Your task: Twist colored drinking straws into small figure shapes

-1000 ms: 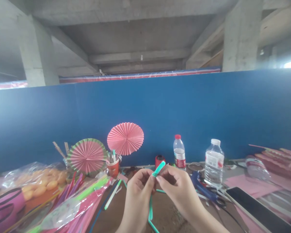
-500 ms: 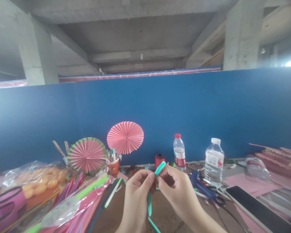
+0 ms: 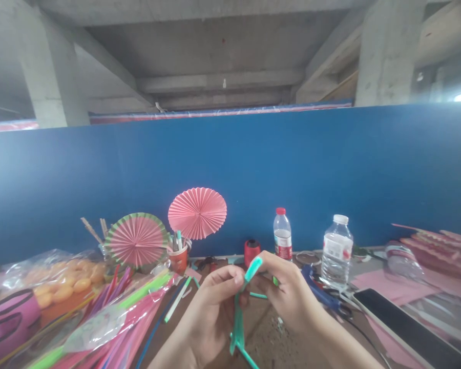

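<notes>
Teal pipe cleaner (image 3: 238, 312), fuzzy and bent, hangs between my hands above the brown table. My left hand (image 3: 217, 302) is closed, pinching it between thumb and fingertips near its upper part. The short upper end slants up to the right. Against that end rest the curled fingers of my right hand (image 3: 290, 287), index finger highest; its fingertips are partly hidden behind the strip. More teal stem trails below towards the bottom edge, and another thin length sticks out to the right between the hands.
Wrapped pipe cleaners (image 3: 111, 318) lie left, beside a bag of orange balls (image 3: 69, 282). Pink paper fans (image 3: 197, 212) stand behind, near a pen cup (image 3: 177, 259). A red thread spool (image 3: 252, 251), water bottles (image 3: 337, 253), a blue glue gun (image 3: 322, 292) and phone (image 3: 407, 328) are right.
My right hand has lifted and its thumb has moved away from my left thumb, widening the gap between the hands. More of the hanging teal stem shows. The view has shifted slightly.
</notes>
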A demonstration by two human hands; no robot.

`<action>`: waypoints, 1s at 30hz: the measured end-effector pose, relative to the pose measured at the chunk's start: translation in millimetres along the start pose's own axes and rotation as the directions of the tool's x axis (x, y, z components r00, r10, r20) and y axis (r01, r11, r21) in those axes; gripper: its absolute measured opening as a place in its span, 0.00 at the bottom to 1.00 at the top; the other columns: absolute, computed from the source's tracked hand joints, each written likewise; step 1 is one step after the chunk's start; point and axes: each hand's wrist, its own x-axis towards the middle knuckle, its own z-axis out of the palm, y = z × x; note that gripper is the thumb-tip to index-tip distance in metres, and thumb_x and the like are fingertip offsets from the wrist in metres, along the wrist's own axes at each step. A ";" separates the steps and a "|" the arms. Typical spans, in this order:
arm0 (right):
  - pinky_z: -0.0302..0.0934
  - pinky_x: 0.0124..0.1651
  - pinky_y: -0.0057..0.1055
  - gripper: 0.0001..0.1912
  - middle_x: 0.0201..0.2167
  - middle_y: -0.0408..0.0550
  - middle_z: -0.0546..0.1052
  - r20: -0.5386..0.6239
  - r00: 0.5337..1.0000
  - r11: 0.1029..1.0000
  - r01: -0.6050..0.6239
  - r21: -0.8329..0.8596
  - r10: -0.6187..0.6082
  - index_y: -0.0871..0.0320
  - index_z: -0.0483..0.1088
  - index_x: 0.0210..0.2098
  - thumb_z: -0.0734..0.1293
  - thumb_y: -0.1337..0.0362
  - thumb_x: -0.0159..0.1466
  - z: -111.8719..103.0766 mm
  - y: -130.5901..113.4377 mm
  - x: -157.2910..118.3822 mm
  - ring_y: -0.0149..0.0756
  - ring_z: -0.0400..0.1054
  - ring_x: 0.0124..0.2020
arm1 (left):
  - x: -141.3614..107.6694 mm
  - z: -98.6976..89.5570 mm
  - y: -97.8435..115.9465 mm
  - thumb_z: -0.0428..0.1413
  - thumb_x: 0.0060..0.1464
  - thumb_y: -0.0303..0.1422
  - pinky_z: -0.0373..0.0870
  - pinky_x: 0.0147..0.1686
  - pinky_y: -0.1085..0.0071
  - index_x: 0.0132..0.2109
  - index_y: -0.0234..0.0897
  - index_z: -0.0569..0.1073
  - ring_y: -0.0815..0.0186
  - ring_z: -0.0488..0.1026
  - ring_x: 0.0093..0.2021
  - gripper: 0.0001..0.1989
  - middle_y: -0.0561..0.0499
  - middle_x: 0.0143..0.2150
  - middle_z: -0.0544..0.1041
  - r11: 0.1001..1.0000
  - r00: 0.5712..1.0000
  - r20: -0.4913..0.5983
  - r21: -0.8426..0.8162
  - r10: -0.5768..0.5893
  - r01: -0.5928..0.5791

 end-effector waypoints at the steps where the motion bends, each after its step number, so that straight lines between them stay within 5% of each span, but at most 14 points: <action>1: 0.59 0.34 0.25 0.07 0.26 0.43 0.70 0.012 0.999 0.999 0.037 -0.014 -0.037 0.57 0.68 0.26 0.61 0.66 0.60 -2.3 0.7 -0.5 0.30 0.64 0.29 | -0.7 -1.1 0.1 0.60 0.42 0.29 0.59 0.21 0.82 0.24 0.32 0.70 0.77 0.63 0.20 0.06 0.54 0.21 0.66 0.999 0.999 0.020 -0.012 -0.044 0.044; 7: 0.58 0.32 0.27 0.07 0.26 0.45 0.68 0.135 0.967 0.975 0.220 -0.010 -0.217 0.57 0.68 0.28 0.60 0.68 0.61 -14.8 1.7 -2.7 0.30 0.63 0.29 | -3.0 -7.5 -2.2 0.61 0.37 0.27 0.58 0.21 0.80 0.24 0.32 0.72 0.77 0.64 0.19 0.05 0.53 0.21 0.68 0.990 0.980 0.139 -0.017 -0.139 0.142; 12: 0.59 0.31 0.26 0.10 0.26 0.45 0.69 0.232 0.945 0.971 0.237 -0.008 -0.229 0.56 0.70 0.26 0.60 0.69 0.61 -21.1 -8.3 -3.2 0.29 0.63 0.30 | -5.8 -8.5 -2.2 0.62 0.35 0.27 0.57 0.19 0.80 0.25 0.31 0.74 0.76 0.64 0.17 0.05 0.52 0.19 0.71 0.973 0.950 0.210 0.063 -0.230 0.222; 21: 0.56 0.27 0.21 0.09 0.26 0.45 0.68 0.513 0.818 0.919 0.372 -0.129 -0.259 0.59 0.70 0.26 0.60 0.71 0.60 -29.6 -37.1 -9.3 0.26 0.61 0.27 | -6.1 -18.4 -3.2 0.63 0.30 0.26 0.59 0.21 0.77 0.24 0.31 0.76 0.74 0.64 0.19 0.07 0.54 0.19 0.71 0.873 0.808 0.371 0.360 -0.458 0.329; 30: 0.54 0.28 0.22 0.12 0.24 0.44 0.69 0.515 0.803 0.883 0.439 -0.167 -0.302 0.58 0.71 0.30 0.57 0.70 0.63 -25.7 -37.3 -11.1 0.26 0.60 0.28 | -6.5 -21.2 2.9 0.61 0.31 0.24 0.59 0.20 0.79 0.24 0.34 0.76 0.76 0.62 0.18 0.05 0.57 0.18 0.71 0.850 0.816 0.366 0.459 -0.447 0.259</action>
